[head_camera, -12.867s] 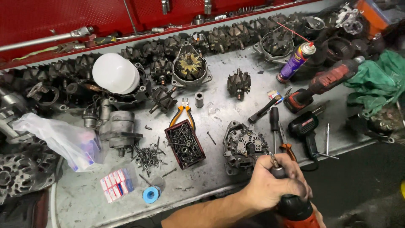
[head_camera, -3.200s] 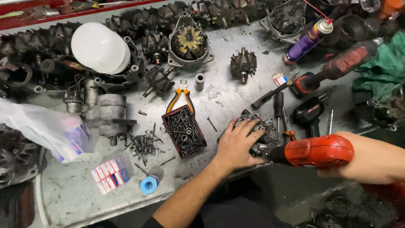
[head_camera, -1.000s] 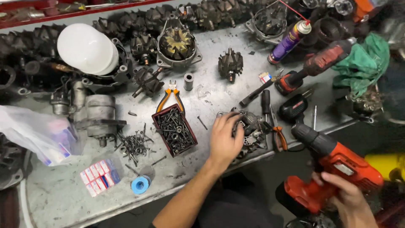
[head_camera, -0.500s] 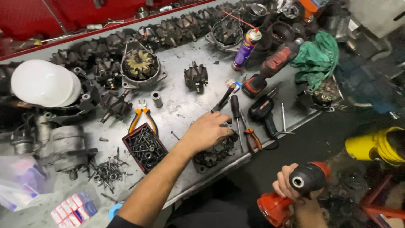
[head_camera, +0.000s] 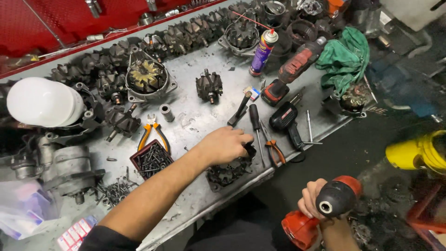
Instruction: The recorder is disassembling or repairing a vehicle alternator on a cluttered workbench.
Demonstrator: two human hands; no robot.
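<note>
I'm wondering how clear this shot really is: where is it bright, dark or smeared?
Head view: the white dome at the left is the brightest spot, almost washed out; the metal bench is evenly lit with soft shadows; the floor to the right is dim; the yellow container at the right edge looks blurred; the left hand and the drill in the right hand are fairly sharp.

A tall spray can [head_camera: 263, 52] with a purple and yellow label stands at the back of the bench. A small red, white and blue box [head_camera: 253, 92] lies just below it. Pink-and-white cartons [head_camera: 73, 234] sit at the front left corner, beside a clear plastic bag [head_camera: 21, 214].
</note>
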